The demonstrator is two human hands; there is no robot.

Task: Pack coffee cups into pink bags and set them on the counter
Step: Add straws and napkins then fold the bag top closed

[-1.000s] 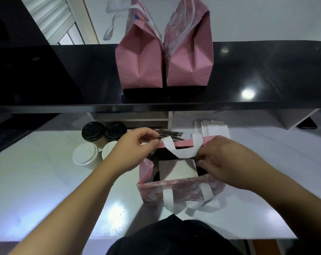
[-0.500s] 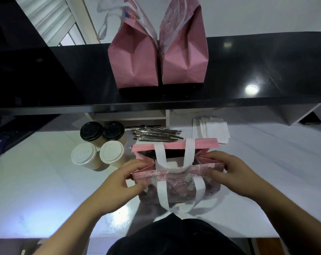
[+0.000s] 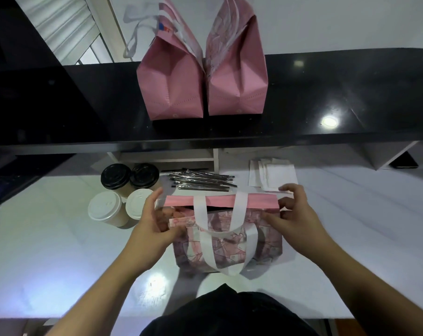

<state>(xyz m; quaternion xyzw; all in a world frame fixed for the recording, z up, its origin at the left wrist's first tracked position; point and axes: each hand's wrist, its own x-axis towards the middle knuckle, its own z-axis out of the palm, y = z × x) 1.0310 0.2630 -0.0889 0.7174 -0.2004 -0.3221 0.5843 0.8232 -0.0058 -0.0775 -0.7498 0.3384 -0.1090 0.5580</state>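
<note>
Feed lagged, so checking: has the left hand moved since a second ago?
Yes. The left hand has come back toward the person, from the bag's far rim near the straws to the bag's left end.

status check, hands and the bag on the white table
Left hand and right hand grip the ends of the pink patterned fabric bag, mouth narrowed. Two pink bags on the black counter. Four lidded paper cups unpacked beside it.
</note>
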